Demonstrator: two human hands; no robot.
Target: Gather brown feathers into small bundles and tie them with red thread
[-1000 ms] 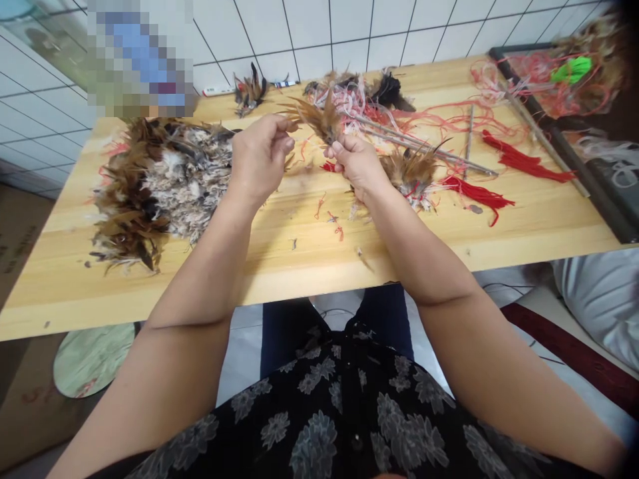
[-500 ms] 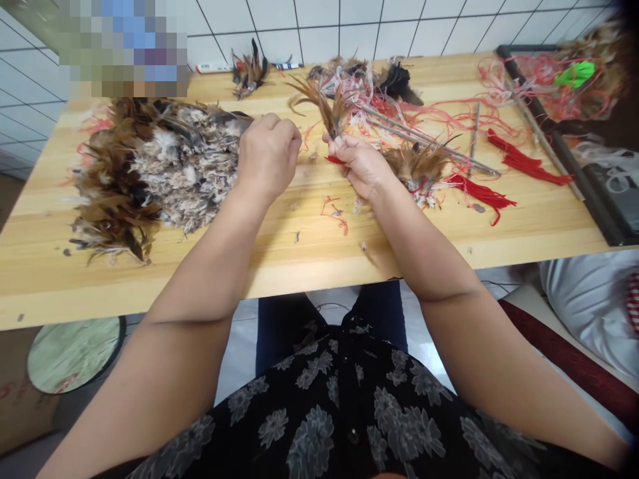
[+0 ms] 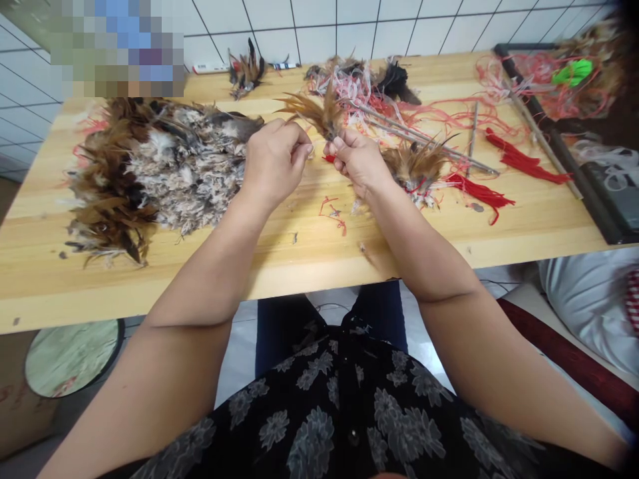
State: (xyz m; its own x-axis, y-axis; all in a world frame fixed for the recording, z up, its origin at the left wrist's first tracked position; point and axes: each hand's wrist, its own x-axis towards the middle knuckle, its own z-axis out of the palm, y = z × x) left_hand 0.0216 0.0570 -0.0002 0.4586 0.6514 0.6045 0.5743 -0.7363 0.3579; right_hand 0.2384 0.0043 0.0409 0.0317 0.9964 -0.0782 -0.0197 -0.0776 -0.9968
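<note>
My right hand (image 3: 357,158) pinches a small bunch of brown feathers (image 3: 319,114), whose tips fan out up and to the left. A bit of red thread (image 3: 329,158) shows at its fingertips. Just left of it, my left hand (image 3: 277,159) is closed, thumb and fingers together, with something small and pale at the tips that I cannot make out. Beside my left hand lies a large pile of grey and brown feathers (image 3: 184,173). Right of my right wrist rests another brown feather bunch (image 3: 417,166) with red threads (image 3: 482,191).
Thin sticks (image 3: 424,138) lie near tangled pink and white strings (image 3: 359,93) at the back. A dark-framed tray (image 3: 564,150) stands at the right. Markers (image 3: 210,68) and a small feather bunch (image 3: 246,72) sit by the tiled wall.
My left hand has moved slightly right, closer to my right hand. The feathers in my right hand now lean further left.
</note>
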